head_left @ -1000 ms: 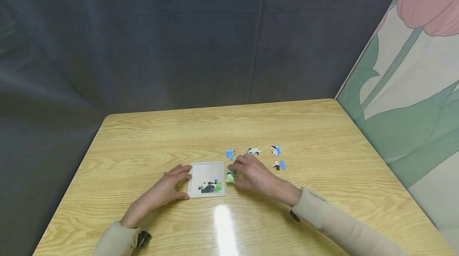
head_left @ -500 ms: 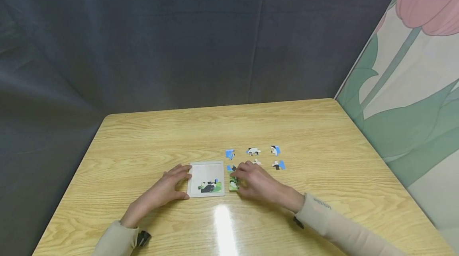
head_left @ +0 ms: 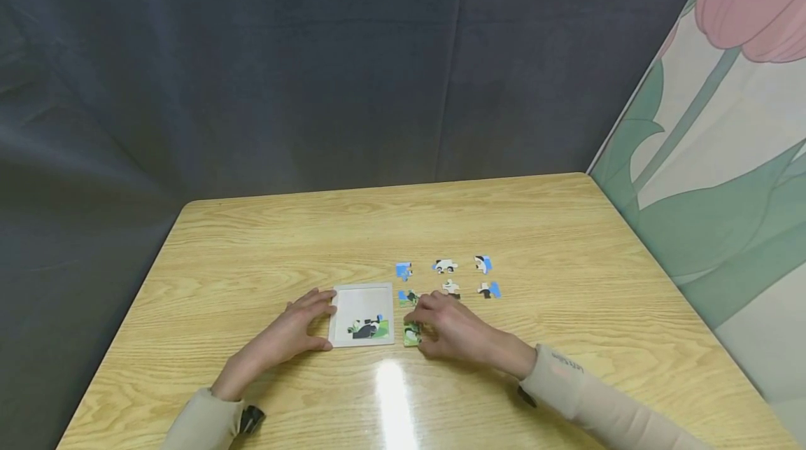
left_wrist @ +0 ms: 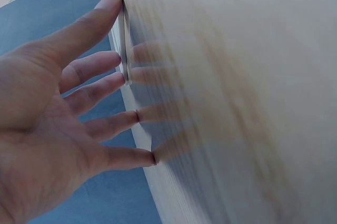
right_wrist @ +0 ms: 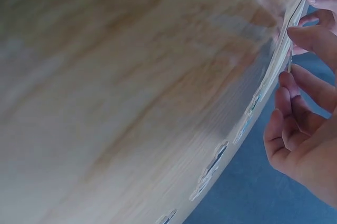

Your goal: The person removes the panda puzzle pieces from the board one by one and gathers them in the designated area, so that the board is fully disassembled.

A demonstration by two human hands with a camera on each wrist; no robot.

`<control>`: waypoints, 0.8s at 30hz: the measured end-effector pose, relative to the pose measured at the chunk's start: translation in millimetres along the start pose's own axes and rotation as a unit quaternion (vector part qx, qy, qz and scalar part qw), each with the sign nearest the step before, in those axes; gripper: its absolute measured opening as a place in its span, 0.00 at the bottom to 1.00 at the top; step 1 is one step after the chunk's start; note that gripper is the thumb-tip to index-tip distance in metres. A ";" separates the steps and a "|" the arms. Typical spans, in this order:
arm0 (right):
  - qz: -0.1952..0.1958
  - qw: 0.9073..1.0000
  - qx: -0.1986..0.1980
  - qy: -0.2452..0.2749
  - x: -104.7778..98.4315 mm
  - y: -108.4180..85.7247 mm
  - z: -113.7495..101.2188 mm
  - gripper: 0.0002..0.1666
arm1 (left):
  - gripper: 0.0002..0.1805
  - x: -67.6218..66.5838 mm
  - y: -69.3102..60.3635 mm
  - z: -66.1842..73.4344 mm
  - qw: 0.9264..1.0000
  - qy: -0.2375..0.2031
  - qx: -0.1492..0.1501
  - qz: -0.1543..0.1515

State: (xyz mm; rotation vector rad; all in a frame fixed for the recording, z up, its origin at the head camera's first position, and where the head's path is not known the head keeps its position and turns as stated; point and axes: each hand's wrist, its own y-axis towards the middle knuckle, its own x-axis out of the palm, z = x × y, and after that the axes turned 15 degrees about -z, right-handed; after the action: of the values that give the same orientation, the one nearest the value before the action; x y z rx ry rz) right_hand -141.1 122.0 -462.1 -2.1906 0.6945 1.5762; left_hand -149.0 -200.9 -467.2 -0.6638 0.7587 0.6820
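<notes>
A white square puzzle tray (head_left: 362, 286) lies on the table, with joined panda puzzle pieces (head_left: 368, 329) in its lower right part. My left hand (head_left: 291, 329) touches the tray's left side with thumb and fingertips; its fingers look extended in the left wrist view. Just right of the tray, my right hand (head_left: 455, 329) pinches a green puzzle piece (head_left: 412, 335) between thumb and finger, low over the table. Whether that piece touches the wood is unclear. Beyond those fingertips lies a blue-and-green puzzle piece (head_left: 406, 297).
Several loose pieces lie behind and right of my right hand: a blue piece (head_left: 404, 270), a white-and-black piece (head_left: 446, 266), a blue-edged piece (head_left: 483, 264), a pale piece (head_left: 450, 287) and another blue piece (head_left: 490, 290). A dark curtain (head_left: 315, 72) hangs behind the wooden table (head_left: 264, 240).
My right hand has moved toward the table's front with the green puzzle piece, uncovering the blue-and-green piece and the pale one. My left hand and the tray stay in place.
</notes>
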 end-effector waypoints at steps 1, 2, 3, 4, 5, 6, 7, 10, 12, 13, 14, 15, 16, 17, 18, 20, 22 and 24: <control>-0.003 1.000 0.000 0.000 0.2 -0.3 -0.2 0.24 | 0.32 0.0 0.0 0.0 1.000 0.000 0.000 0.000; -0.007 1.000 0.000 0.000 0.2 -0.6 -0.8 0.24 | 0.32 0.0 0.0 0.0 1.000 -0.001 0.000 0.000; -0.010 1.000 -0.001 0.001 0.5 -0.7 -0.9 0.23 | 0.32 -0.1 0.0 0.0 1.000 -0.001 0.000 0.000; -0.013 1.000 -0.001 0.001 0.6 -0.8 -1.2 0.23 | 0.32 -0.1 -0.1 -0.1 1.000 -0.001 0.001 0.000; -0.016 1.000 -0.002 0.001 0.8 -0.8 -1.3 0.23 | 0.32 -0.1 -0.1 -0.3 1.000 -0.002 0.001 0.001; -0.019 1.000 -0.002 0.002 1.0 -0.7 -1.5 0.23 | 0.32 0.0 0.0 -0.5 1.000 -0.002 0.002 0.001; -0.022 1.000 -0.001 0.001 1.1 -0.6 -1.5 0.23 | 0.32 0.0 0.0 -0.8 1.000 -0.002 0.002 0.002; -0.030 1.000 0.002 0.004 0.6 -0.5 -1.8 0.23 | 0.32 0.1 0.1 -1.3 1.000 -0.003 0.004 0.002; -0.034 0.999 0.004 0.005 0.0 -0.6 -2.1 0.23 | 0.32 0.2 0.1 -1.6 1.000 -0.003 0.004 0.002; -0.036 0.999 0.005 0.006 -0.3 -0.7 -2.1 0.23 | 0.32 0.2 0.1 -1.6 1.000 -0.003 0.004 0.002; -0.038 0.999 0.005 0.008 -0.6 -0.8 -2.1 0.23 | 0.32 0.1 0.0 -1.5 1.000 -0.003 0.005 0.002; -0.039 0.999 0.005 0.008 -0.7 -0.8 -2.0 0.23 | 0.32 0.1 0.0 -1.4 1.000 -0.003 0.005 0.002; -0.041 0.999 0.006 0.009 -0.9 -0.9 -2.0 0.23 | 0.32 0.1 -0.1 -1.4 1.000 -0.002 0.005 0.002; -0.042 0.999 0.006 0.010 -0.9 -1.0 -1.7 0.23 | 0.32 0.1 -0.2 -1.3 1.000 -0.003 0.006 0.002; -0.044 0.999 0.006 0.010 -0.9 -0.9 -1.5 0.23 | 0.32 0.0 -0.3 -1.1 1.000 -0.002 0.007 0.002; -0.048 0.999 0.008 0.012 -0.8 -0.8 -0.9 0.23 | 0.32 0.0 -0.4 -1.1 1.000 -0.001 0.007 0.003; -0.051 0.999 0.009 0.013 -0.6 -0.6 -0.1 0.24 | 0.32 0.1 -0.4 -1.1 1.000 0.000 0.007 0.003; -0.052 0.998 0.008 0.016 -0.4 -0.4 0.8 0.24 | 0.32 0.2 -0.4 -1.2 1.000 0.000 0.005 0.003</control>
State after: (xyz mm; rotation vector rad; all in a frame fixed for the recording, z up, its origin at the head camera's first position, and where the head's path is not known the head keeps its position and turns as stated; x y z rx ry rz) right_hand -141.6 122.9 -462.0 -2.2077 0.5908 1.4822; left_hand -149.0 -201.9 -467.9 -0.6521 0.7638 0.6825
